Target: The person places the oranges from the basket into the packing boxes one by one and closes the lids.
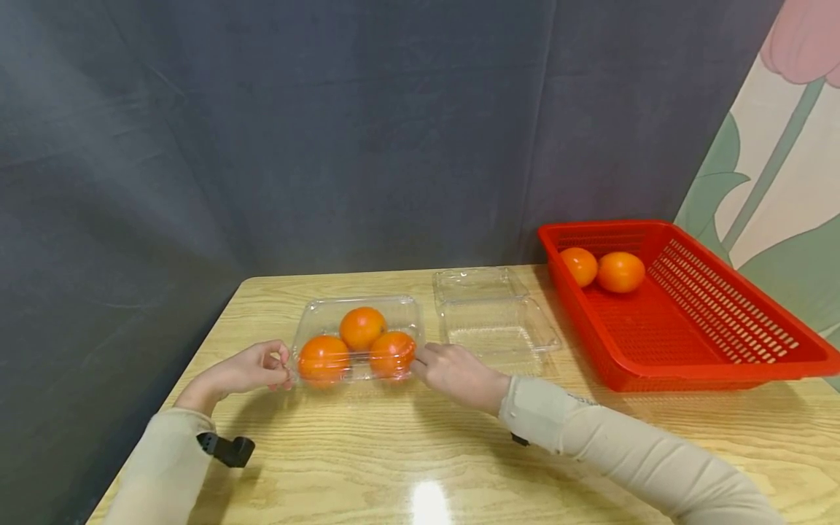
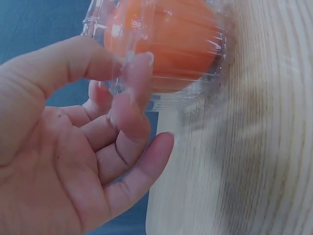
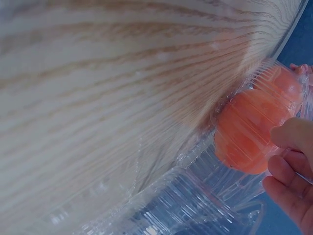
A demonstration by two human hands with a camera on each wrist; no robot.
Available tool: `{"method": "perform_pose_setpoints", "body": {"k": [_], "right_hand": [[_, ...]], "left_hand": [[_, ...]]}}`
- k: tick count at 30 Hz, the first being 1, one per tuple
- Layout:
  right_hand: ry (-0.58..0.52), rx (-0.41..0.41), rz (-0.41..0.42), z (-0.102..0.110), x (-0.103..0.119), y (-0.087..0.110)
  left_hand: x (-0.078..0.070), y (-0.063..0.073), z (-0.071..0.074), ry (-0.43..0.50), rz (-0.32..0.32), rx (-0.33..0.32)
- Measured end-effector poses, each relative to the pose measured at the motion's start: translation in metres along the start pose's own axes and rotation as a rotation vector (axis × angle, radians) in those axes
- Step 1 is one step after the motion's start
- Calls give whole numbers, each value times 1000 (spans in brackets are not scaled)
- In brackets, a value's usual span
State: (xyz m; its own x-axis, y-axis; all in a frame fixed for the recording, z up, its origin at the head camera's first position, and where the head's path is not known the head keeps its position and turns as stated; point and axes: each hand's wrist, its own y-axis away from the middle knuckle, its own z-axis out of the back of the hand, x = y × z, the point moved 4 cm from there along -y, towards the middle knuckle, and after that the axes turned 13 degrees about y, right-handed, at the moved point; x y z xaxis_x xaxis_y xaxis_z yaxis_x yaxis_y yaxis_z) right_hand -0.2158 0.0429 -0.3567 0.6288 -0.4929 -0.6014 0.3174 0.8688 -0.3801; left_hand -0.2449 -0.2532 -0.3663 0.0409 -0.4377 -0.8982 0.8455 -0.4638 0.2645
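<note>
A clear plastic clamshell container (image 1: 356, 368) on the wooden table holds three oranges: one at the back (image 1: 363, 328), one at the front left (image 1: 324, 359) and one at the front right (image 1: 392, 354). At its left front corner, my left hand (image 1: 259, 367) pinches the rim between thumb and index finger; the other fingers curl loosely below, as the left wrist view shows. My right hand (image 1: 459, 375) grips the right front corner, thumb and fingertips at the edge beside the front right orange.
Behind my right hand lies a second clear clamshell (image 1: 492, 337), its lid tipped back. On the right a red plastic basket (image 1: 709, 375) contains two more oranges (image 1: 620, 273). A dark curtain (image 1: 394, 146) hangs behind the table (image 1: 354, 459).
</note>
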Motion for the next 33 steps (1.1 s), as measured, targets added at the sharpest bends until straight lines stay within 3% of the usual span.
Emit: {"method": "perform_pose_setpoints", "body": {"k": [19,28,33], "right_hand": [[7,-11,-11,0,-1,1],[-28,-20,-20,3,-2,2],[-45,-7,-27,4,-4,3]], "left_hand": [[-6,3,-1,-24,-13,12],[-9,5,-2,-62,2,-36],[-13,8,-1,-173,-11,-108]]}}
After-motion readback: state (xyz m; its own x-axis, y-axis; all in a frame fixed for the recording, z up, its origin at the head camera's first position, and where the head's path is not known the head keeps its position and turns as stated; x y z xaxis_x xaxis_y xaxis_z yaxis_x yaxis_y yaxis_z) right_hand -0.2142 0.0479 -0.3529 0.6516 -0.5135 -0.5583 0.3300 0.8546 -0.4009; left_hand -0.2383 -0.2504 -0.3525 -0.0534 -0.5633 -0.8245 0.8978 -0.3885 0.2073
